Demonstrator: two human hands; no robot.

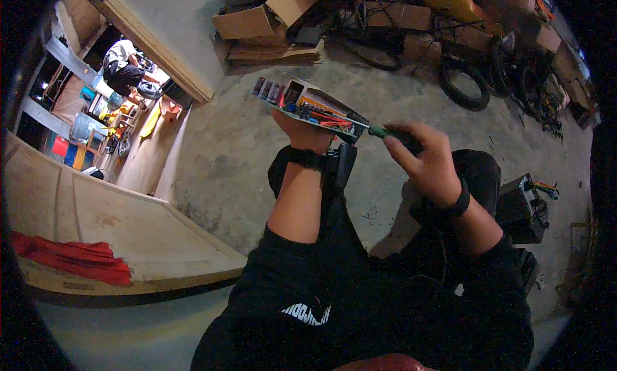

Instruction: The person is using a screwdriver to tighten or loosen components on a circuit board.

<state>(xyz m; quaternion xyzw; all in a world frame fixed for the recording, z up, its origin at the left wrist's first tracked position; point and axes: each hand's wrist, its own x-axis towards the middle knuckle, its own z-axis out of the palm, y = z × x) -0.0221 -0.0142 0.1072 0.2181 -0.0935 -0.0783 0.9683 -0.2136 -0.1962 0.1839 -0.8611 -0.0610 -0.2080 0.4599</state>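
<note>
My left hand (pixel 303 133) holds up a circuit board (pixel 290 109) from underneath, over the concrete floor; most of its fingers are hidden behind the board. Several large capacitors (pixel 268 90) stand at the board's left end, and red wires (pixel 333 122) run across its right part. A screwdriver (pixel 379 131) with a green handle is gripped in my right hand (pixel 425 158). Its shaft points left and reaches over the board; where exactly the tip rests I cannot make out. Both wrists wear dark bands.
On the floor to my right sits a finned metal box (pixel 522 207) with coloured wires. Cardboard boxes (pixel 247 25), a tyre (pixel 464 82) and cables are heaped along the far side. At left are a wooden panel with a red cloth (pixel 74 258) and a doorway, with a person (pixel 121 66) beyond.
</note>
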